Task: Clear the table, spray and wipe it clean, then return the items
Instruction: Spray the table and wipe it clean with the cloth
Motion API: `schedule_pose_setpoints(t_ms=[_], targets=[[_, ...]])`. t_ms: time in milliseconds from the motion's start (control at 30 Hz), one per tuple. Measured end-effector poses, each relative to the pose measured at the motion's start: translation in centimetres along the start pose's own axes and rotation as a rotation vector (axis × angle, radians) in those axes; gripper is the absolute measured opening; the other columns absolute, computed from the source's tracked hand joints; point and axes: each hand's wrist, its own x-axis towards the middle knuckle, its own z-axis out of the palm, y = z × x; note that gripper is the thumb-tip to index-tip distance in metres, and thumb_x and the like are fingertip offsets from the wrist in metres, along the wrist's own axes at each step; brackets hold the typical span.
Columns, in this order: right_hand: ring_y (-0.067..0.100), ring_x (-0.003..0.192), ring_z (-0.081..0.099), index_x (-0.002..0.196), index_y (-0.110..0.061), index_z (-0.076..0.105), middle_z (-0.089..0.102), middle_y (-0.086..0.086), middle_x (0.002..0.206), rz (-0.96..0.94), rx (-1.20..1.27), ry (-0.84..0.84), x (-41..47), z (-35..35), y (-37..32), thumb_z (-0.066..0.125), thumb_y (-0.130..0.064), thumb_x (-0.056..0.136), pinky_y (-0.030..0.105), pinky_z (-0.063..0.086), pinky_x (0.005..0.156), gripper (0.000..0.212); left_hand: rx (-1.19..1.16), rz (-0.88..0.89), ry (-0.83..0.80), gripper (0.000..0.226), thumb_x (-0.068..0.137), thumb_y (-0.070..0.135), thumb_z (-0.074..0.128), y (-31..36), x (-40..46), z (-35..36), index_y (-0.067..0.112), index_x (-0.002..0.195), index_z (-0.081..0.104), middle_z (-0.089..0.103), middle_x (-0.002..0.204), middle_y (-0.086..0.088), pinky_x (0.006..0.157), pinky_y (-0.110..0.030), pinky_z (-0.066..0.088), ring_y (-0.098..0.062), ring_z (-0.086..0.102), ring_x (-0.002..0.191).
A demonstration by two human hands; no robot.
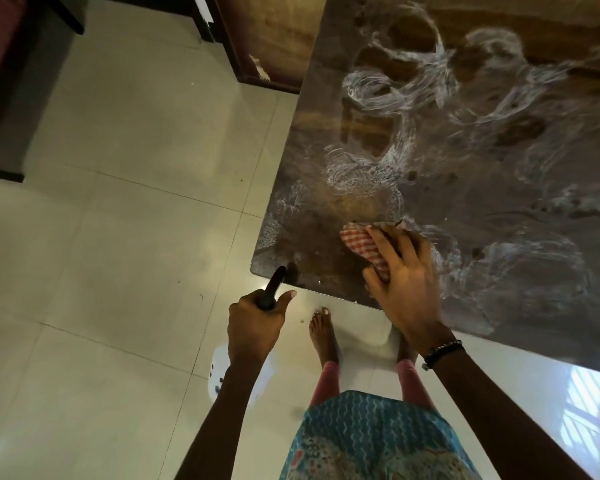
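Observation:
The dark glossy table fills the right side, its top smeared with white swirls of wet foam. My right hand lies on a red-and-white checked cloth near the table's front left corner, fingers spread over it and thumb tucked under its edge. My left hand hangs off the table's corner over the floor, gripping a dark nozzle-like object, probably the top of a spray bottle; the rest of it is hidden under the hand.
Pale floor tiles spread to the left and below. A dark wooden cabinet stands behind the table's far left corner, and dark furniture sits at the far left. My bare feet stand by the table's front edge.

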Motion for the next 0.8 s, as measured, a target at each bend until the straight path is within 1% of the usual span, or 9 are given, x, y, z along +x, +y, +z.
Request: schedule_pose_setpoints(t_ms=[133,200,300,367,500,567,633,733,800], targets=[[0.034,0.122,0.042,0.138,-0.016,0.045,0.051,0.011,0.134,-0.059,-0.059,-0.053,0.0,1.2,-0.4,0.063,-0.033,0.082,0.051,0.046,0.096,0.061,-0.037,0.008,-0.077,0.034,0.069,0.041,0.077,-0.1,1.0,-1.0,0.012,0.065,0.061,0.058,0.051,0.004,0.056,-0.020,0.041,-0.013,0.053,0.049],[0.034,0.121,0.042,0.139,-0.019,0.042,0.049,0.011,0.135,-0.089,-0.128,-0.099,0.0,1.7,-0.1,0.056,-0.043,0.086,0.053,0.045,0.094,0.061,-0.031,-0.019,-0.083,0.038,0.069,0.043,0.077,-0.2,1.5,-1.4,0.009,0.063,0.060,0.056,0.049,-0.002,0.057,-0.025,0.043,-0.016,0.051,0.047],[0.038,0.131,0.036,0.139,-0.025,0.041,0.045,0.011,0.142,-0.165,-0.207,-0.157,0.1,2.6,1.0,0.041,-0.059,0.087,0.061,0.034,0.104,0.062,-0.002,-0.026,-0.062,0.047,0.069,0.047,0.074,-0.2,2.0,-1.8,0.005,0.058,0.055,0.044,0.042,-0.001,0.054,-0.027,0.038,-0.015,0.040,0.041],[0.039,0.139,0.026,0.140,-0.026,0.042,0.040,0.009,0.148,-0.222,-0.165,-0.174,0.4,3.4,1.7,0.036,-0.062,0.089,0.064,0.026,0.109,0.062,-0.045,-0.037,-0.089,0.052,0.064,0.055,0.071,0.1,2.1,-2.1,0.004,0.063,0.059,0.051,0.046,-0.003,0.056,-0.023,0.039,-0.016,0.046,0.044],[0.035,0.146,0.008,0.141,-0.029,0.040,0.030,0.005,0.154,-0.277,-0.112,-0.139,3.1,5.6,0.7,0.037,-0.060,0.091,0.063,0.015,0.113,0.059,-0.125,-0.045,-0.133,0.042,0.057,0.057,0.072,1.0,2.6,-3.3,0.017,0.063,0.061,0.053,0.044,0.011,0.053,-0.019,0.037,-0.005,0.048,0.043],[0.037,0.145,0.008,0.142,-0.031,0.037,0.029,0.005,0.154,-0.321,-0.133,-0.129,5.3,6.9,-1.9,0.038,-0.060,0.091,0.064,0.015,0.113,0.059,-0.179,-0.048,-0.149,0.030,0.059,0.053,0.074,1.4,2.8,-3.8,0.027,0.071,0.063,0.053,0.045,0.018,0.051,-0.020,0.036,-0.003,0.046,0.040],[0.040,0.144,0.012,0.142,-0.032,0.035,0.031,0.005,0.154,-0.402,-0.129,-0.145,7.0,8.3,-5.1,0.041,-0.057,0.090,0.064,0.015,0.113,0.059,-0.205,-0.045,-0.157,0.025,0.060,0.051,0.075,1.8,3.0,-4.3,0.035,0.075,0.063,0.055,0.050,0.016,0.050,-0.020,0.036,-0.005,0.046,0.041],[0.040,0.142,0.018,0.134,-0.030,0.047,0.036,0.004,0.151,-0.561,-0.110,-0.204,7.0,10.0,-8.9,0.043,-0.046,0.086,0.062,0.019,0.113,0.051,-0.200,-0.048,-0.154,0.029,0.059,0.051,0.075,2.5,3.2,-5.0,0.027,0.063,0.059,0.051,0.044,0.012,0.049,-0.022,0.036,-0.009,0.042,0.037],[0.037,0.143,0.019,0.128,-0.027,0.052,0.039,0.003,0.148,-0.665,-0.113,-0.225,5.1,10.2,-8.9,0.044,-0.038,0.085,0.058,0.023,0.113,0.045,-0.176,-0.054,-0.154,0.033,0.059,0.049,0.075,2.9,3.5,-5.2,0.022,0.060,0.056,0.049,0.039,0.010,0.047,-0.022,0.035,-0.009,0.042,0.033]])
